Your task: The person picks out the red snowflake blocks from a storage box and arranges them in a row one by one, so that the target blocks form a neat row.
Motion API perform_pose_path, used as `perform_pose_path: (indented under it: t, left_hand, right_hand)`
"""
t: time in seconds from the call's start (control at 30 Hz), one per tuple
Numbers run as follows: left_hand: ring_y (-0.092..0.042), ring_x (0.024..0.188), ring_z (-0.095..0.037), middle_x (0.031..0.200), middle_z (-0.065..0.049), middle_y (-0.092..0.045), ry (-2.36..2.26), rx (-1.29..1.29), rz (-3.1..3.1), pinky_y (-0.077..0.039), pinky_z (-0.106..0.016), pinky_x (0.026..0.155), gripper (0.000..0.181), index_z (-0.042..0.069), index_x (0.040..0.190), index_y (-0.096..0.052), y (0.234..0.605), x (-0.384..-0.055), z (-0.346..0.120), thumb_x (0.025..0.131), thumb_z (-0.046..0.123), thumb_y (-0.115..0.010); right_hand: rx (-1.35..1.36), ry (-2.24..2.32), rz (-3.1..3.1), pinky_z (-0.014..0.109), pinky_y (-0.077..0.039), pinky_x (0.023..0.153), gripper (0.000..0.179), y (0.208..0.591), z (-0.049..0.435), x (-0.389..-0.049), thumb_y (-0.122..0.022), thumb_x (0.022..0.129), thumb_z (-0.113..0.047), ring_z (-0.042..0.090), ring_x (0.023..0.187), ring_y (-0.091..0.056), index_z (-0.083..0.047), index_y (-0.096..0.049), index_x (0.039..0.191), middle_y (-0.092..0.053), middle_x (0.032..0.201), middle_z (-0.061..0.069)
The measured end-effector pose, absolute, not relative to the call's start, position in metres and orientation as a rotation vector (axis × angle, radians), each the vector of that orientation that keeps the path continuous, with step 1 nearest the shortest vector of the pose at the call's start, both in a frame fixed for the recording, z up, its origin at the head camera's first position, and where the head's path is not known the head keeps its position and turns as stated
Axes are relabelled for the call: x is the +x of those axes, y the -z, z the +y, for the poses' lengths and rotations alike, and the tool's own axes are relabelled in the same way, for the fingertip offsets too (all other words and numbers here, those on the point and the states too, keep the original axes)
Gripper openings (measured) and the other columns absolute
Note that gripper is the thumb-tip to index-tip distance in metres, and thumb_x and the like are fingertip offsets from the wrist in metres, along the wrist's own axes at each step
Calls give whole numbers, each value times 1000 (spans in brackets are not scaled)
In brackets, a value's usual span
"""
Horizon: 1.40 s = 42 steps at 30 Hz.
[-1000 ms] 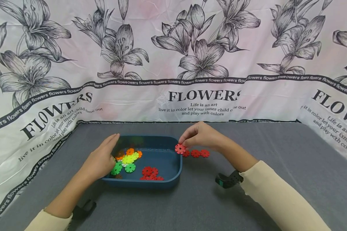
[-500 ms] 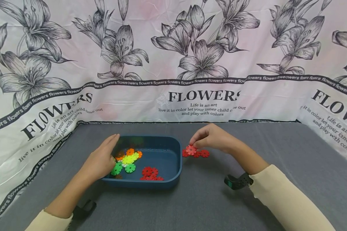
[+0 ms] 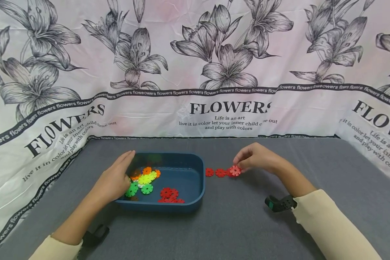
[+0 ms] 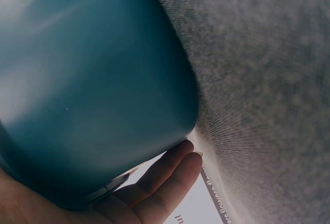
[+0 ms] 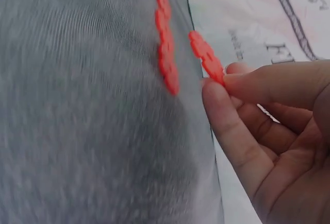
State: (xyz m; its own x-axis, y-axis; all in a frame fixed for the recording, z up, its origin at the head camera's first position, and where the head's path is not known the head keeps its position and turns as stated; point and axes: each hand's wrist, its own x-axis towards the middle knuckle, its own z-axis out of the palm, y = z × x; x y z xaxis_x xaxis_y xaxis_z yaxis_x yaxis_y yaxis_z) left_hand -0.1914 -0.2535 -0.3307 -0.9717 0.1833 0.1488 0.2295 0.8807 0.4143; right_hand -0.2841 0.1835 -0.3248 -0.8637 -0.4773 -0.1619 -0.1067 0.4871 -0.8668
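My right hand (image 3: 258,158) pinches a red notched plastic disc (image 3: 235,170), a snowflake building piece, between thumb and fingertips. In the right wrist view the held disc (image 5: 206,58) is tilted, seen nearly edge-on and apart from a row of red discs (image 5: 166,44) on the cloth. That row (image 3: 220,173) lies just right of a dark blue plastic tub (image 3: 182,206); the held disc overlaps its right end in the head view. My left hand (image 3: 115,178) holds the tub's left side, its fingers (image 4: 172,183) against the outer wall in the left wrist view.
Inside the tub are red discs (image 3: 168,194), green discs (image 3: 147,189), yellow discs (image 3: 146,177) and orange discs (image 3: 147,170). A grey cloth (image 3: 234,227) covers the table. A floral-printed curtain (image 3: 149,112) stands behind it.
My right hand has carried the red disc rightward from the tub's right rim, along the row of red discs to its right end. The left hand and the tub have stayed in place.
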Motion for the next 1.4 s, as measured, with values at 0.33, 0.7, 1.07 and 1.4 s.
perform_pose_path:
  t: [0.33, 0.7, 1.07, 1.4]
  left_hand:
    - [-31, 50, -17, 159, -23, -25, 674, -330, -2943, -30, -31, 48, 78, 0, 158, -24, 330, -191, -254, 83, -12, -42]
    - [-35, 54, -19, 160, -23, -25, 649, -305, -2953, -31, -33, 49, 79, 0, 158, -24, 329, -192, -253, 83, -12, -43]
    - [-32, 51, -18, 160, -23, -25, 662, -307, -2949, -30, -32, 48, 79, 0, 158, -24, 330, -192, -253, 83, -12, -43]
    - [-34, 53, -19, 160, -23, -25, 662, -300, -2953, -31, -32, 48, 79, 0, 158, -24, 330, -192, -254, 83, -12, -43]
  right_hand:
    - [-418, 1295, 2390, 37, -57, 76, 15, 332, 196, -291, -65, 89, 3, 24, 82, -69, 9, -70, 103, -71, 97, 13]
    - [-613, 1113, 2461, 35, -51, 74, 27, 333, 193, -289, -79, 82, -8, 19, 81, -62, 3, -71, 106, -69, 90, 6]
    - [-848, 840, 2603, 35, -52, 73, 22, 331, 184, -283, -79, 77, 2, 16, 82, -63, -1, -73, 97, -69, 87, 2]
    - [-916, 884, 2546, 34, -52, 70, 24, 334, 186, -282, -74, 78, 8, 17, 79, -62, -1, -72, 100, -68, 85, 3]
